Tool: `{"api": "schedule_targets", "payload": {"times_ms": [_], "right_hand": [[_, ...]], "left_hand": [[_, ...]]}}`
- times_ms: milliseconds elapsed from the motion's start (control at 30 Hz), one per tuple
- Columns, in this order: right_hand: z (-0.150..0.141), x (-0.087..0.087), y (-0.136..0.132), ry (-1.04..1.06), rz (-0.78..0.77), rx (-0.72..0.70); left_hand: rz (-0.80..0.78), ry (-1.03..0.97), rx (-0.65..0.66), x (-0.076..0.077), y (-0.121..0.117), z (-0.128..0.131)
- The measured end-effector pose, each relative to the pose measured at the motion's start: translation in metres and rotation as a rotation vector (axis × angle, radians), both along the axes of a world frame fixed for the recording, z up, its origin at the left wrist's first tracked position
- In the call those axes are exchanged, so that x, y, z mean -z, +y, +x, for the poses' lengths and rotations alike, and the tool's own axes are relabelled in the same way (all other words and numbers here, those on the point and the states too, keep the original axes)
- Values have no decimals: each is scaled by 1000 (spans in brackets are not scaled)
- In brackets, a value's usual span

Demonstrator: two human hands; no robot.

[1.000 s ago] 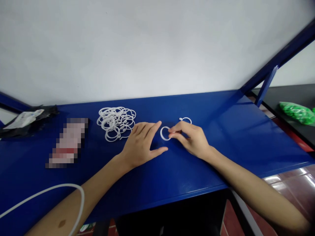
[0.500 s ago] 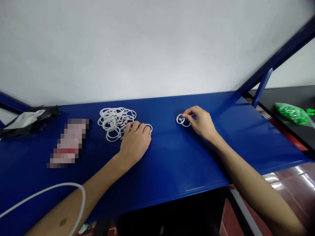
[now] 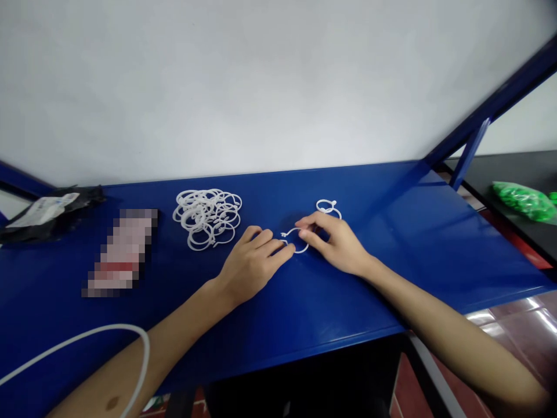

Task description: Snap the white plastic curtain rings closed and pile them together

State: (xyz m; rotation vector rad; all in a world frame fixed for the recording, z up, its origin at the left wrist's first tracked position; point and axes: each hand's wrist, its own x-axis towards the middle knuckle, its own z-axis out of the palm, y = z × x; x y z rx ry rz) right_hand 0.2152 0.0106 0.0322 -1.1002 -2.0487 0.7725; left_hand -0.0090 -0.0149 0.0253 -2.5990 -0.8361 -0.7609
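Note:
Between my two hands, over the middle of the blue table, is a thin white plastic ring (image 3: 301,251) that stands open, with a gap at its small clasp end. My left hand (image 3: 255,264) pinches its left side with the fingertips. On the upper right of the same ring, the thumb and forefinger of my right hand (image 3: 337,241) are closed. Just beyond the right hand lie a couple of similar white rings (image 3: 333,203), partly hidden by it. A tangled pile of white rings (image 3: 212,212) rests left of my left hand.
On the blue table (image 3: 270,337), a pixelated flat rectangle (image 3: 122,249) and a black package with a white label (image 3: 52,212) lie at left. A white cable (image 3: 87,332) crosses my left forearm. Beyond the blue frame, a bag of green pieces (image 3: 522,200) sits on a dark surface.
My left hand has moved right from the pile with a ring. My right hand has let go of the rings at the right and come left to grip that ring.

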Motion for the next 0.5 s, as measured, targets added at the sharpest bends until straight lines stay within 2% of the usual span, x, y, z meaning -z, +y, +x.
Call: {"api": "schedule_targets", "payload": {"times_ms": [67,133,300,500], "right_hand": [[-6,2,-6,50,-102,-28],[-8,4,-8,79,-139,-13],[-5,2,-6,93,-124,-10],[-8,0,-12,102,-98,-74]], "left_hand": [[-6,-5,-2,1,0,1],[-23,-35,-14,2,1,2],[-41,-100,-36,2,4,0],[-66,-224,19,7,7,-2]]}}
